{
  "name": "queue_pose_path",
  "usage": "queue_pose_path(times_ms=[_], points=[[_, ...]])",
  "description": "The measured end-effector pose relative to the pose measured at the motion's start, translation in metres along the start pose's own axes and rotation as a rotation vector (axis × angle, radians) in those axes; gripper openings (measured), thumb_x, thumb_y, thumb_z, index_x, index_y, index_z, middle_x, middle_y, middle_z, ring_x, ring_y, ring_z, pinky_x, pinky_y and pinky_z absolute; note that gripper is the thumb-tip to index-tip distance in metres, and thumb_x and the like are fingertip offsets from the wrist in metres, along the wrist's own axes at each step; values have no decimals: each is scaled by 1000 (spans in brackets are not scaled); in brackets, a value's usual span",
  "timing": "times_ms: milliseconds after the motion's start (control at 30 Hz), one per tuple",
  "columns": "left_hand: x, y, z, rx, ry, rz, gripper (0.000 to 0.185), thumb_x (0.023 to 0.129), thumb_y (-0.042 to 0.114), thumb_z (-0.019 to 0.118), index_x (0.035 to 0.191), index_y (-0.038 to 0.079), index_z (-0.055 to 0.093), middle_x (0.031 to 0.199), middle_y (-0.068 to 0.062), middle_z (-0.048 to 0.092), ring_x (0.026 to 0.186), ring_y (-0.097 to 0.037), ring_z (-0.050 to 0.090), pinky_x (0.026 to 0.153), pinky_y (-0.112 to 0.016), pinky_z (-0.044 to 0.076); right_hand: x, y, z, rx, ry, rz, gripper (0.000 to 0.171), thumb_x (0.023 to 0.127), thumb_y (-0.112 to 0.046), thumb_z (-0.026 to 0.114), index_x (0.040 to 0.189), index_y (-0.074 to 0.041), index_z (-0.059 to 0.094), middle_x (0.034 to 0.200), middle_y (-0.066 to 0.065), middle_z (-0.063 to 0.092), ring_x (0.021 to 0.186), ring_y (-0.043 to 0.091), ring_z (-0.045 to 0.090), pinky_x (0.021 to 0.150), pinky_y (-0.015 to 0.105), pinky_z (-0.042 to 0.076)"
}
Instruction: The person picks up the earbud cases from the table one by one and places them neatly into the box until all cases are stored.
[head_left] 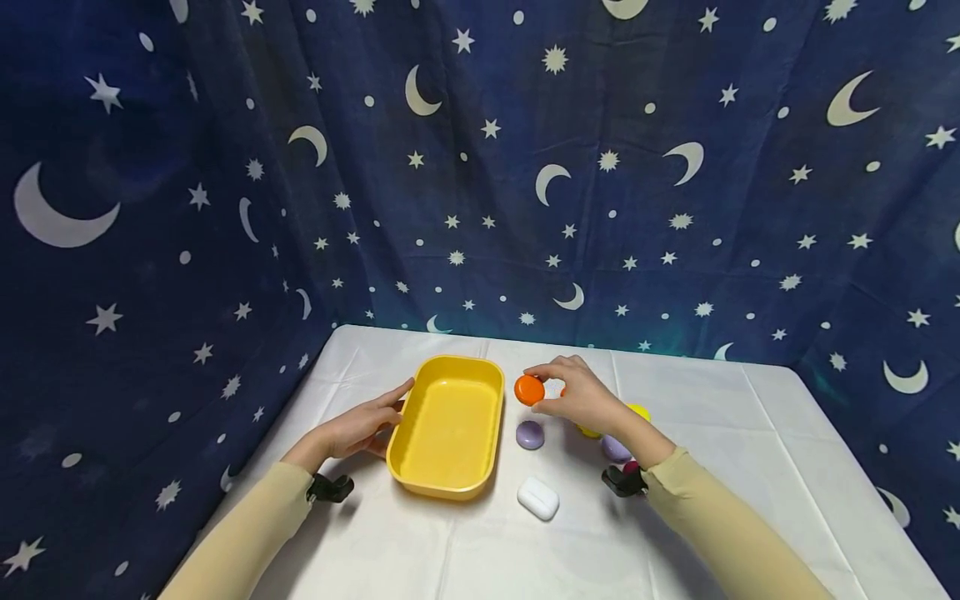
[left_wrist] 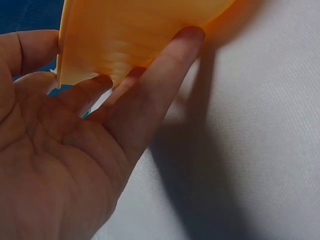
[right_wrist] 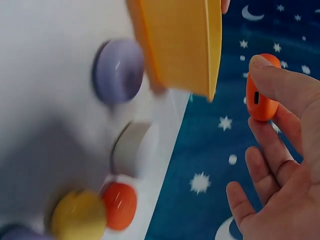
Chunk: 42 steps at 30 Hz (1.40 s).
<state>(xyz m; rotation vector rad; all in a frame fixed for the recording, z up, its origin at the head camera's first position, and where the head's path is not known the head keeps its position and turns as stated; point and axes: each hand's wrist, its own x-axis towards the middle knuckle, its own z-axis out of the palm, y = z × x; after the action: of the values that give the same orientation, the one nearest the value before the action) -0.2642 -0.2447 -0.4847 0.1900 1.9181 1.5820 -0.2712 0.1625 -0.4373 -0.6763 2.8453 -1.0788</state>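
Note:
My right hand (head_left: 581,396) pinches a round orange case (head_left: 529,390) between thumb and fingers, raised just right of the yellow tub (head_left: 501,433). A small dark slot shows on the side of the orange case (right_wrist: 262,95) in the right wrist view; it looks like an earbud case. At the tub's left side is my left hand (head_left: 356,429). Its fairly straight fingers (left_wrist: 165,85) touch the outer wall of the tub (left_wrist: 130,30), and the thumb meets the rim. No objects show inside the tub. Below the orange case lies a round purple case (head_left: 530,435).
Nearer the front lies a white rounded case (head_left: 538,498). Partly hidden by my right arm are yellow (head_left: 639,411), purple (head_left: 616,450) and dark red (head_left: 631,467) cases. Another orange case (right_wrist: 120,205) rests beside a yellow one (right_wrist: 80,217). A starry curtain (head_left: 525,167) stands behind the table.

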Motion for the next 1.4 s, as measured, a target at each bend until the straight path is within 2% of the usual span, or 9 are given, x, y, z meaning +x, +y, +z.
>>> queue_pose_path(times_ms=[200,367,567,700,933,1100,1233,1400], points=[[2,-1,-1,8,-28,13,76,104,14,48,166,33,7,169,-19,10,142,-38,37,85,-49,59,21,-20,18,-23,-29,-57,53,78,-30,90,127,-23,73,106,-9,64,110,23,50,93,42,41],[2,0,0,7,-19,14,77,103,15,50,166,34,10,168,-20,13,135,-35,44,83,-49,59,38,-34,34,-128,-60,-105,50,77,-31,89,124,-23,74,103,-10,65,107,22,51,96,43,38],[2,1,-1,4,-23,-1,78,103,16,50,166,34,8,168,-20,16,128,-33,53,83,-50,59,53,-49,52,-195,-172,-107,49,79,-35,88,124,-22,74,104,-10,68,102,16,48,92,39,37],[2,0,-1,-1,-20,-9,78,102,16,50,166,34,8,168,-20,16,123,-31,56,83,-50,59,61,-54,64,-265,-219,-119,47,77,-41,87,120,-22,76,101,-11,69,100,16,48,92,40,36],[3,-1,-2,-1,-30,-6,76,104,14,46,166,33,6,167,-21,17,124,-33,55,83,-50,59,68,-55,85,-406,-248,-168,46,74,-48,88,112,-24,77,90,-13,64,102,18,48,96,44,33],[3,0,-1,6,-14,-11,75,105,14,46,166,34,8,168,-21,17,125,-33,55,82,-49,59,69,-58,90,-459,-267,-169,51,74,-49,88,117,-24,76,92,-12,65,104,18,46,98,46,32],[2,1,0,6,-9,-8,75,104,14,47,166,34,10,167,-21,17,124,-34,55,81,-49,60,68,-56,90,-443,-265,-148,60,75,-52,87,126,-25,73,102,-10,69,109,19,46,99,46,31],[1,1,0,21,2,-7,75,104,14,46,166,34,10,168,-21,16,126,-35,54,81,-49,60,65,-51,81,-402,-213,-155,64,76,-54,86,132,-27,71,114,-6,70,113,20,46,100,47,32]])
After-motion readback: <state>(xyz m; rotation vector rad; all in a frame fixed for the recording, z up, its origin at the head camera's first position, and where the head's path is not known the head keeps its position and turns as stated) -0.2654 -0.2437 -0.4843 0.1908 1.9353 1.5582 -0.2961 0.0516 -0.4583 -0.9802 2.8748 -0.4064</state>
